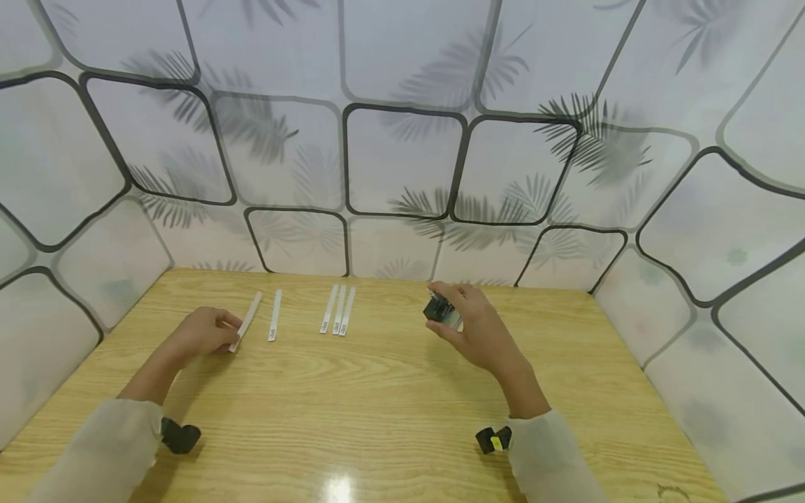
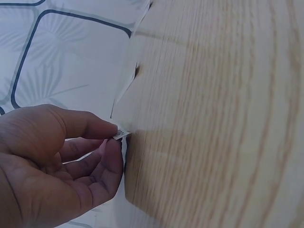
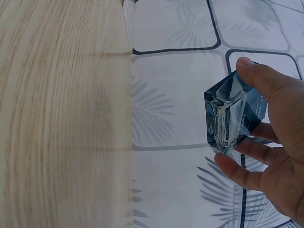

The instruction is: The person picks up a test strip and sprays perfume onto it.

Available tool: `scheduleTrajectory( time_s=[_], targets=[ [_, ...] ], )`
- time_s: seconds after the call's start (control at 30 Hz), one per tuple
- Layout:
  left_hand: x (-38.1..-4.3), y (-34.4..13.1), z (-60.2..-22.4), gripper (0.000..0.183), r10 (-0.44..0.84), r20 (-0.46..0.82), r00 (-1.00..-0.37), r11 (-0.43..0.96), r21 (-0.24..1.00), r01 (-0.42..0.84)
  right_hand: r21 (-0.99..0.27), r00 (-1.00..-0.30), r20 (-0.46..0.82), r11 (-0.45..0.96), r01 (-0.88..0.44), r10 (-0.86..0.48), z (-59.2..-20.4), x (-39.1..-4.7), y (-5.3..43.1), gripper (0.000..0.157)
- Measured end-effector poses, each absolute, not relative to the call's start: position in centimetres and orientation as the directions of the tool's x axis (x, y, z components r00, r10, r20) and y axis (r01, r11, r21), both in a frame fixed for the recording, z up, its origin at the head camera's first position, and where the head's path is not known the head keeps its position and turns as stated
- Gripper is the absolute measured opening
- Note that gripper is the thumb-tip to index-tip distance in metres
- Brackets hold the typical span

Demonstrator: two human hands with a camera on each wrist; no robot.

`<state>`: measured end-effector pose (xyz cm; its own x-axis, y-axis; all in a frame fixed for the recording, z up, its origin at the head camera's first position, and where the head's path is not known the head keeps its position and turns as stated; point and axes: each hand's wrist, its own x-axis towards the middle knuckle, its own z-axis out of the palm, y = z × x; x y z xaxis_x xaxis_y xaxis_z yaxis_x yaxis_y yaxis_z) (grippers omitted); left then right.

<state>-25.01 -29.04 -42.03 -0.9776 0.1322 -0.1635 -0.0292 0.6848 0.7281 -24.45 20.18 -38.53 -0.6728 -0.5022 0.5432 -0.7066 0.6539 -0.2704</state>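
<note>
In the head view, the left hand (image 1: 206,331) pinches the near end of a slim white paper strip (image 1: 248,318) at the left of a pale yellow wood-grain table (image 1: 352,398); its curled fingers partly hide each other. A second slim white strip (image 1: 274,316) lies just beside it, and three white strips (image 1: 339,311) lie close together further right. Dark print marks their near ends, too small to read. The right hand (image 1: 474,325) grips a small angular glass bottle (image 1: 451,320) between thumb and fingers; the palm covers much of it, and I cannot tell whether its dark end is a cap. Both beige sleeves (image 1: 100,454) are cut off at the lower edge, each with a black wrist camera (image 1: 180,436) beside the cuff.

The left wrist view shows what the head view conceals: thumb and forefinger meet on the strip's printed corner, close above the tabletop. Most of that strip is out of sight, and others show only as thin edge-on slivers. Whether the held strip touches the table is unclear.

The right wrist view alone reveals the bottle's thick, clear, blue-tinted facets and pale lettering, illegible here. The thumb presses one side, fingertips the other; the right hand is cropped at the frame edge.
</note>
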Motion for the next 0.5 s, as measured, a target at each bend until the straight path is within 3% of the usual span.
scheduleTrajectory(
  time_s=[0.5],
  targets=[
    [-24.8, -27.7, -41.6, 0.042, 0.114, -0.131, -0.985, 0.654, 0.756, -0.025, -0.268, -0.672, 0.544, 0.655, -0.707, -0.503, -38.5, -24.4, 20.2, 0.064]
  ],
)
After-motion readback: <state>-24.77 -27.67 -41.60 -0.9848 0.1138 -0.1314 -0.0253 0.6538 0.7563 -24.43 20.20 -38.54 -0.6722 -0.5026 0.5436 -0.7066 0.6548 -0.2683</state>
